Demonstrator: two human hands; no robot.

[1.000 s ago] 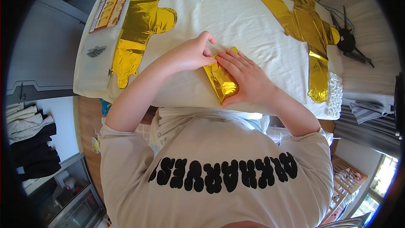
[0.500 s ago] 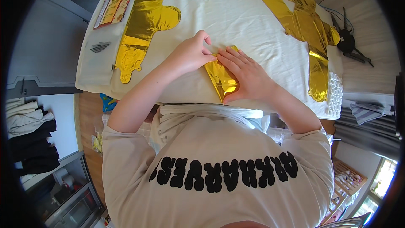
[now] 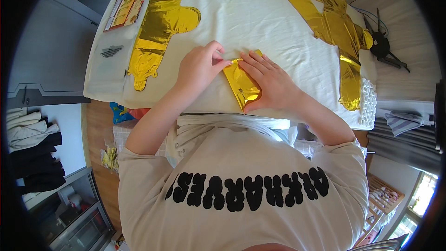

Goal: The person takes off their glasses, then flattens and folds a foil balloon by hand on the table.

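A gold foil balloon [image 3: 241,86], folded into a small flat packet, lies near the front edge of the white-covered table. My left hand [image 3: 197,67] pinches its upper left corner between thumb and fingertips. My right hand [image 3: 274,83] rests flat across the packet's right part, fingers stretched out and thumb toward the near end, hiding that side. Left of my hands, a second gold foil balloon [image 3: 160,32] is spread flat. Another large gold foil balloon [image 3: 334,23] lies unfolded at the right.
A clear plastic sleeve [image 3: 104,72] and a printed card [image 3: 124,7] occupy the table's left edge. White looped pieces [image 3: 368,104] line its right edge, near a black router-like device [image 3: 382,46] with cables. A blue bag [image 3: 121,113] sits below the table at the left.
My left hand has shifted slightly left and nearer, and its raised index finger has curled in. The packet's left edge has opened out a little leftward. My right hand stays almost still.
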